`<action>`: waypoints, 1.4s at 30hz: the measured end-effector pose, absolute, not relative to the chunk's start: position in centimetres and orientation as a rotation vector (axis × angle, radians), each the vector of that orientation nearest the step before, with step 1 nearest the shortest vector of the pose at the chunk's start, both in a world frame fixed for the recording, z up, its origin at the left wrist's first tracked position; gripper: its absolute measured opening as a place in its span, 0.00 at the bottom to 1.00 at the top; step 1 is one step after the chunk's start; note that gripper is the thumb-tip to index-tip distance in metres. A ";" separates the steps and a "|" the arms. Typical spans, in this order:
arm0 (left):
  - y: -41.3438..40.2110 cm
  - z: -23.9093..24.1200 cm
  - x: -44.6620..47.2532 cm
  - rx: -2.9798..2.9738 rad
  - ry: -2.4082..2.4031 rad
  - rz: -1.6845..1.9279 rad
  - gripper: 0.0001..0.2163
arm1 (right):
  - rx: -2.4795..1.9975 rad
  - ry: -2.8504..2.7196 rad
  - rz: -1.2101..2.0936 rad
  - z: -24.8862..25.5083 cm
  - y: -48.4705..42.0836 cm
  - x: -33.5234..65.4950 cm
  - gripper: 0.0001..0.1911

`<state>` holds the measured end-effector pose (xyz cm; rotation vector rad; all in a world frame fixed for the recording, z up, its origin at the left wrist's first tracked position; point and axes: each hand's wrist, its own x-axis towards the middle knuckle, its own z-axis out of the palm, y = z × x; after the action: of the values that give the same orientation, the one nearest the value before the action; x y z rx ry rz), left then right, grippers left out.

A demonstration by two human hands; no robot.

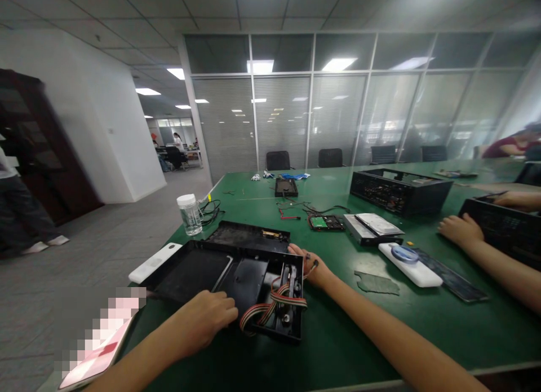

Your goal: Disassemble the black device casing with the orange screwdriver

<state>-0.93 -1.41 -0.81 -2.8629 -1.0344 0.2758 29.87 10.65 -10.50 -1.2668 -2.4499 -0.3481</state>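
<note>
A shallow black device case (pixel 181 276), its top off, lies in front of me on the green table. Curled fingers of my left hand (pixel 207 320) grip its near edge. At the far right corner my right hand (pixel 311 267) holds the case's side wall, fingertips partly behind it. A small black connector on thin wires shows beside that hand. Striped ribbon cable (pixel 270 310) loops out of the right compartment. Behind the case lies a flat black panel (pixel 249 235).
A clear jar with a white lid (pixel 190 214) stands at the left. Rightward lie a hard drive (pixel 325 222), a silver drive unit (pixel 374 228) and a white device (pixel 409 265). Another person's hands (pixel 460 229) rest on a black computer case (pixel 502 225). A larger case (pixel 399 192) stands beyond.
</note>
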 end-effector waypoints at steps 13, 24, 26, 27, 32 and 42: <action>1.9 -3.1 -1.4 -2.863 -1.293 0.364 0.05 | -1.480 -2.168 -0.044 -9.9 11.4 34.4 0.14; 13.5 -5.3 2.8 -2.797 -1.092 0.084 0.10 | -1.506 -2.275 0.071 -9.5 9.2 31.4 0.15; 13.8 -6.5 3.4 -2.733 -1.053 0.129 0.11 | -1.501 -2.265 0.078 -9.4 9.3 31.8 0.15; 13.8 -6.8 3.5 -2.715 -1.040 0.129 0.11 | -1.491 -2.257 0.090 -9.3 9.4 31.9 0.15; 13.5 -7.0 3.5 -2.661 -1.026 0.079 0.09 | -1.423 -2.240 0.274 -9.0 9.2 31.2 0.16; 13.5 -9.3 4.8 -2.644 -1.162 -0.149 0.10 | -1.329 -2.255 0.451 -9.4 8.9 29.8 0.16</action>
<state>4.78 13.46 -9.26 -2.6443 -1.1622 -0.1491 29.84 8.93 -9.43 -1.3290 -2.2545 0.4512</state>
